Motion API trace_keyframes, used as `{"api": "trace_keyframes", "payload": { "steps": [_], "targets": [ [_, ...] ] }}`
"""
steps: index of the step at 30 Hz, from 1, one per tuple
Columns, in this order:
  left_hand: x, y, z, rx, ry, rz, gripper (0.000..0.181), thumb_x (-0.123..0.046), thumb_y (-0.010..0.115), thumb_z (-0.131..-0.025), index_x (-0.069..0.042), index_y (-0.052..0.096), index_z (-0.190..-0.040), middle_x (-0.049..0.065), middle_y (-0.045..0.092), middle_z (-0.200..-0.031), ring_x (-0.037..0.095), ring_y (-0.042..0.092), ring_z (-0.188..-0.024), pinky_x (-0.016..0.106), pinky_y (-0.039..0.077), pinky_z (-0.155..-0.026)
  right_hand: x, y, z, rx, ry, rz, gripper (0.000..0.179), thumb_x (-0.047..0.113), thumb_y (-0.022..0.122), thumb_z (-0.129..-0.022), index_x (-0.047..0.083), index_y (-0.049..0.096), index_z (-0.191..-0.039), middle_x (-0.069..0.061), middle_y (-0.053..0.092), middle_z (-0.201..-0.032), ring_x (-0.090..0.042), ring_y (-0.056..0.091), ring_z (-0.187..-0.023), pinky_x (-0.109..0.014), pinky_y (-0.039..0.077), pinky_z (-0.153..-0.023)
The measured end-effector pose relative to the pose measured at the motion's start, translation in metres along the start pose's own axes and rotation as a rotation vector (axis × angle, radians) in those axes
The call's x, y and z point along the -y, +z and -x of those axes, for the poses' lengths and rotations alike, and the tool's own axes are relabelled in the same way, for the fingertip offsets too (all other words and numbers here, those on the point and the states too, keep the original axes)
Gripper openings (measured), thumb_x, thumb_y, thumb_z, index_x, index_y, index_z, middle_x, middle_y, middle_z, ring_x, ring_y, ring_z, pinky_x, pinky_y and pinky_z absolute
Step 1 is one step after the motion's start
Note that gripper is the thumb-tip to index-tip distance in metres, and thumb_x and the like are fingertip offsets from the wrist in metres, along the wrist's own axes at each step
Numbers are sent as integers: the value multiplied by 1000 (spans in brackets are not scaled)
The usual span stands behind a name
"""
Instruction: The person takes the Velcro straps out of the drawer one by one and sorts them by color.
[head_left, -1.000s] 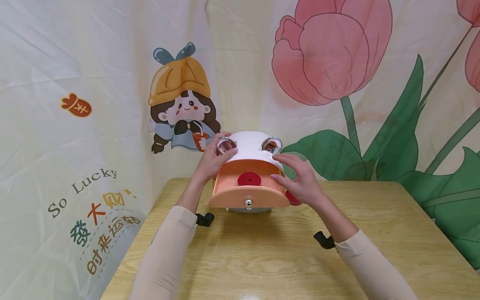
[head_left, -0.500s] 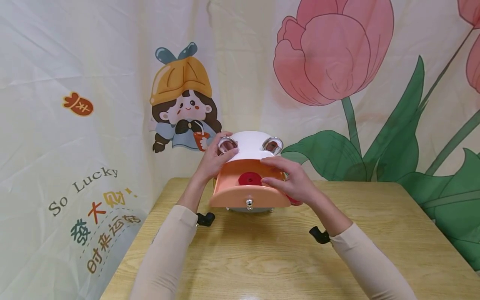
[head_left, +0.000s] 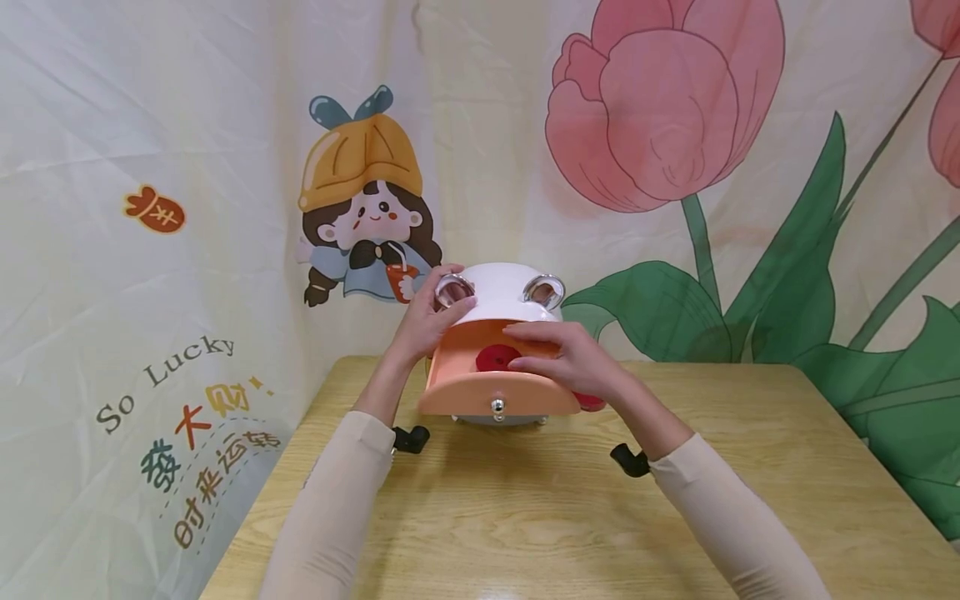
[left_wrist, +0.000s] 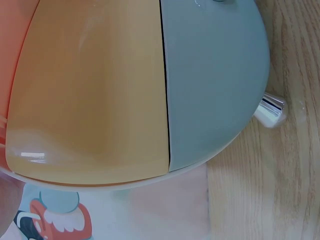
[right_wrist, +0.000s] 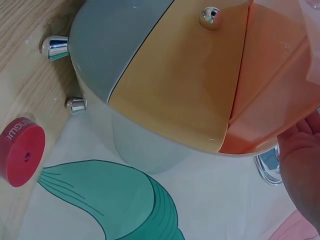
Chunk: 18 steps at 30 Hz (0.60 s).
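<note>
A small drawer cabinet with a white shell (head_left: 498,292) and two silver ring "eyes" stands on the wooden table. Its orange top drawer (head_left: 498,392) is pulled out. Inside lies a red round roll (head_left: 493,358) with a small centre hole. My left hand (head_left: 427,321) grips the shell's upper left side, thumb in front beside the ring. My right hand (head_left: 573,358) reaches in over the drawer's right side. Its thumb tip is right at the roll's edge, the fingers extended above it. In the right wrist view only part of that hand shows, at the right edge.
Another red roll (right_wrist: 25,152) with pale lettering sits on the table beside the cabinet. Below the orange drawer are a yellow drawer (left_wrist: 95,100) and a grey-blue one (left_wrist: 215,85), both pushed in. Chrome feet (right_wrist: 55,47) support the cabinet. A printed curtain (head_left: 495,125) hangs behind the table.
My right hand has moved left, from beside the cabinet into the open drawer, its thumb reaching the red roll. My left hand and the cabinet have stayed in place.
</note>
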<state>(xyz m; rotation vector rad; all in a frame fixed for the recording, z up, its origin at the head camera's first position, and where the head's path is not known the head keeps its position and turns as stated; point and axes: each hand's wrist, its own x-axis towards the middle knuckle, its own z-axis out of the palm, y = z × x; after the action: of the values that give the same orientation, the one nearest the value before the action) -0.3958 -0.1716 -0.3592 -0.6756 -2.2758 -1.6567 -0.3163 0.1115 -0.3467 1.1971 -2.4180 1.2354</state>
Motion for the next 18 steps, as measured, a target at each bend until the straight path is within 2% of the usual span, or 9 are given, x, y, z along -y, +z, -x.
{"api": "trace_keyframes", "payload": {
  "steps": [5,11,18],
  "targets": [
    [2,0,0,3,11,6,55,-34,74,-97,-31,49,-146,9,61,-123,24,56,-111,36,53,-92,-2,2,-5,47,39,-10,49,26,81,-92,14,69,-137,-2,69,-139,-22,61,-133,-45,52,-108],
    [2,1,0,0,14,-1,54,-35,74,-97,-33,49,-145,7,62,-123,24,56,-111,35,54,-93,-2,3,-10,114,85,-7,46,24,80,-93,14,70,-137,-4,66,-142,-26,59,-136,-46,50,-111],
    [0,1,0,-3,2,19,56,-28,74,-98,-29,48,-147,11,60,-126,25,56,-113,28,54,-90,-3,3,-16,175,39,61,42,20,79,-93,15,72,-134,-11,63,-145,-30,57,-139,-49,46,-114]
  ]
}}
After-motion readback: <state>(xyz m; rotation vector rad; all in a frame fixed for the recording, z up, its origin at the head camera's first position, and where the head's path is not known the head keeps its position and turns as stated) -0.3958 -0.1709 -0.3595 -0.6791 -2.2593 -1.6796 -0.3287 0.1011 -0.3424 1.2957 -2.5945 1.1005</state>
